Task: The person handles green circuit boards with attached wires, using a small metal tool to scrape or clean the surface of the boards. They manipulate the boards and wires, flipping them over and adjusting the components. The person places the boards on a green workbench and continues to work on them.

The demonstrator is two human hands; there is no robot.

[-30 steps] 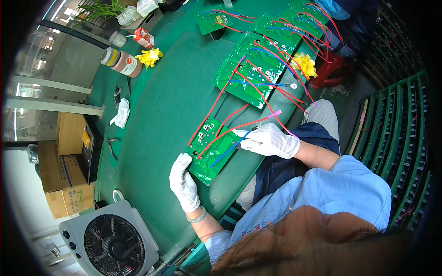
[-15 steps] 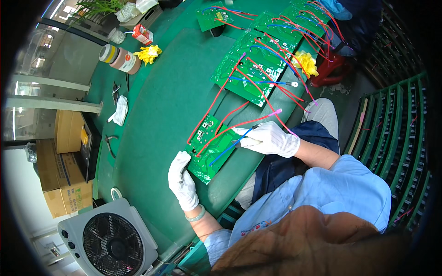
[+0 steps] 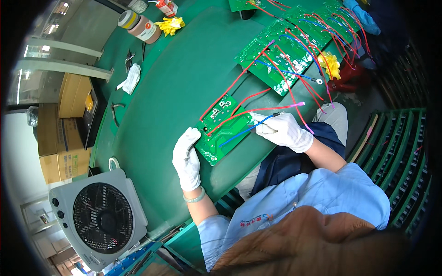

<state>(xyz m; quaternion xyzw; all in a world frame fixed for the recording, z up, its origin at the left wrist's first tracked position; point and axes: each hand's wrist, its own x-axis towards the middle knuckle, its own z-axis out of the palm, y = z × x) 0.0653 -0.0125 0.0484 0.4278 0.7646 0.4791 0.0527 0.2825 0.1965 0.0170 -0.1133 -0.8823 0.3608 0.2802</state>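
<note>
A green circuit board (image 3: 234, 125) with red and blue wires lies in front of me on the table, tilted to the view. My left hand (image 3: 187, 158), in a white glove, closes its fingertips on the board's left edge. On the opposite edge, the gloved fingers of my right hand (image 3: 286, 132) pinch the board beside a blue wire (image 3: 248, 130); part of their grip is hidden. Red wires (image 3: 255, 110) arch up from the board, one ending in a pink sleeve. Farther off, several larger wired circuit boards (image 3: 271, 62) overlap in a row.
A grey box fan (image 3: 103, 216) stands at the left front. Along the far left are a white cloth (image 3: 132, 79), pliers (image 3: 116, 114), a lidded jar (image 3: 140, 27) and a yellow crumpled cloth (image 3: 171, 25). Green slotted racks (image 3: 391, 156) stand at right; a person's blue-gloved hand (image 3: 363, 18) is at upper right.
The view has shifted, so the table and its things sit higher and farther right in the picture. Both hands stay at the same edges of the board.
</note>
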